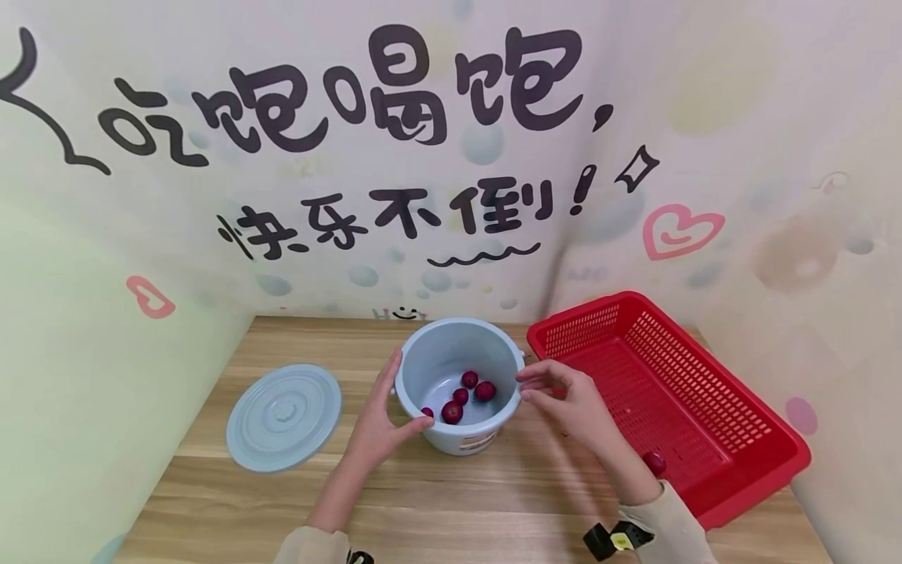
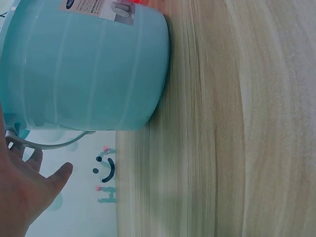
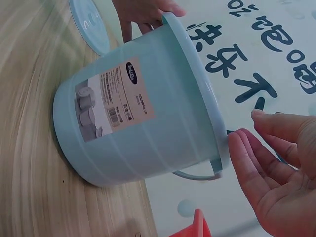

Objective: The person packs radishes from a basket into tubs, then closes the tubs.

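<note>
A light blue bucket (image 1: pixel 445 349) stands on the table with several small, round, dark red fruits or vegetables (image 1: pixel 452 412) at its bottom. My left hand (image 1: pixel 377 431) holds the bucket's left side, thumb over the rim and fingers outside. In the left wrist view, the spread fingers of that left hand (image 2: pixel 29 187) are beside the thin carrying handle (image 2: pixel 49 145). At the right side, my right hand (image 1: pixel 571 399) touches the rim with its fingertips, fingers loosely bent. A printed label (image 3: pixel 116 101) is on the bucket's front in the right wrist view.
A round light blue lid (image 1: pixel 282 419) lies flat to the left on the wooden table (image 1: pixel 451 509). On the right stands a red plastic basket (image 1: pixel 764 462) with perforated sides, one dark red round piece (image 1: pixel 654 462) inside. A printed wall (image 1: pixel 395 196) rises behind the table.
</note>
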Tool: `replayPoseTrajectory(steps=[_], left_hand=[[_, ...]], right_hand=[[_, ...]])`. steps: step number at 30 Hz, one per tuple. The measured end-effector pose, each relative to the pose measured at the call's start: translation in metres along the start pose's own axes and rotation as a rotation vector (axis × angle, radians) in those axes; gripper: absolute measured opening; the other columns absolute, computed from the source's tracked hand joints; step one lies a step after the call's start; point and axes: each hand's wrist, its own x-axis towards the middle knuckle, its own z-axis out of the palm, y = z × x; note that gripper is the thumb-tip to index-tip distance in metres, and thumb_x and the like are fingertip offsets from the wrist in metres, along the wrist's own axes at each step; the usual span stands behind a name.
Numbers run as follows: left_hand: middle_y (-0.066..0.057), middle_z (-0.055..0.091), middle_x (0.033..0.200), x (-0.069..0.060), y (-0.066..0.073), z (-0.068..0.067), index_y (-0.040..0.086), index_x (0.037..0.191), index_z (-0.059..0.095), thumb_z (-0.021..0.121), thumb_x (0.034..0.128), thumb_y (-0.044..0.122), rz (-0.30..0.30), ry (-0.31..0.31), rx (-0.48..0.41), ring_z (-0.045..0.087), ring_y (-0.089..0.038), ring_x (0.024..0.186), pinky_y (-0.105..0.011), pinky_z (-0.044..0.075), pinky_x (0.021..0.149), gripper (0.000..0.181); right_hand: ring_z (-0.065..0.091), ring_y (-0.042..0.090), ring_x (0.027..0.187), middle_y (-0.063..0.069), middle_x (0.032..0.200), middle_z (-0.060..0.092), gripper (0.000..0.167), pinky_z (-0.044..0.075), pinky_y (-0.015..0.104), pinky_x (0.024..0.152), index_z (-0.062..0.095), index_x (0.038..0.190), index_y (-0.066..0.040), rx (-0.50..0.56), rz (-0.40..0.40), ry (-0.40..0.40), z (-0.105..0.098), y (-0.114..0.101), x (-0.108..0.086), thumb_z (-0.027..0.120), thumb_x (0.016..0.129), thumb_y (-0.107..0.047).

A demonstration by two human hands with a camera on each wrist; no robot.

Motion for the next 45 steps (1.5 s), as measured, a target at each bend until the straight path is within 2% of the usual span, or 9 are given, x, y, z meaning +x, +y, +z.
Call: replayPoseTrajectory(steps=[7,12,17,25,30,35,40,45], left_hand=[[-0.004,0.022,0.167,0.000,0.001,-0.001,0.029,0.160,0.020,0.087,0.0734,0.038,0.003,-0.001,0.001,0.024,-0.036,0.153,-0.065,0.033,0.115,0.110],[-0.004,0.022,0.168,0.000,0.000,0.000,0.029,0.160,0.020,0.087,0.0739,0.037,0.000,-0.003,-0.003,0.023,-0.037,0.153,-0.065,0.032,0.115,0.110],[-0.003,0.021,0.168,0.000,0.000,0.000,0.029,0.160,0.020,0.087,0.0742,0.038,-0.008,-0.004,-0.001,0.023,-0.036,0.153,-0.064,0.032,0.116,0.110],[-0.003,0.022,0.168,0.000,0.001,0.000,0.027,0.160,0.020,0.087,0.0745,0.029,-0.006,0.000,-0.002,0.023,-0.036,0.153,-0.065,0.032,0.116,0.109],[-0.003,0.021,0.168,0.000,0.000,0.000,0.028,0.160,0.019,0.087,0.0743,0.032,0.011,0.003,0.000,0.023,-0.036,0.153,-0.064,0.032,0.116,0.110],[-0.001,0.021,0.168,0.000,-0.001,0.000,0.034,0.160,0.018,0.087,0.0741,0.036,0.019,0.004,-0.004,0.023,-0.036,0.153,-0.064,0.031,0.116,0.110],[-0.001,0.022,0.168,0.001,-0.002,0.000,0.027,0.160,0.020,0.087,0.0734,0.040,0.029,0.006,0.000,0.023,-0.036,0.153,-0.065,0.032,0.116,0.111],[-0.002,0.022,0.167,0.001,-0.002,0.000,0.024,0.160,0.021,0.088,0.0731,0.036,0.031,0.008,0.003,0.024,-0.036,0.153,-0.065,0.032,0.115,0.110]], right_hand=[[0.070,0.016,0.099,0.007,0.113,0.073,0.030,0.059,0.022,0.088,0.069,0.116,-0.011,-0.094,-0.018,0.044,-0.014,0.005,-0.007,0.076,0.088,-0.016],[0.068,0.017,0.100,0.005,0.114,0.072,0.031,0.057,0.016,0.084,0.069,0.116,-0.015,-0.127,0.006,0.065,-0.024,0.009,-0.013,0.077,0.087,-0.022],[0.068,0.016,0.098,0.006,0.112,0.072,0.031,0.056,0.014,0.082,0.069,0.116,-0.014,-0.155,0.029,0.087,-0.034,0.012,-0.019,0.077,0.087,-0.021],[0.063,0.003,0.096,0.007,0.112,0.072,0.029,0.055,0.013,0.081,0.069,0.118,-0.014,-0.185,0.067,0.111,-0.049,0.015,-0.031,0.074,0.090,-0.021],[0.062,-0.003,0.094,0.008,0.112,0.072,0.028,0.055,0.014,0.079,0.068,0.119,-0.013,-0.167,0.074,0.125,-0.058,0.021,-0.040,0.072,0.092,-0.021],[0.064,-0.006,0.093,-0.003,0.106,0.073,0.026,0.055,0.012,0.080,0.069,0.117,-0.013,-0.172,0.078,0.148,-0.065,0.031,-0.048,0.071,0.093,-0.022],[0.064,-0.006,0.094,-0.013,0.103,0.071,0.027,0.056,0.013,0.079,0.068,0.118,-0.010,-0.159,0.090,0.150,-0.072,0.041,-0.057,0.069,0.094,-0.022],[0.064,-0.006,0.094,-0.021,0.102,0.069,0.029,0.056,0.013,0.078,0.067,0.121,-0.008,-0.147,0.105,0.158,-0.080,0.046,-0.066,0.069,0.095,-0.021]])
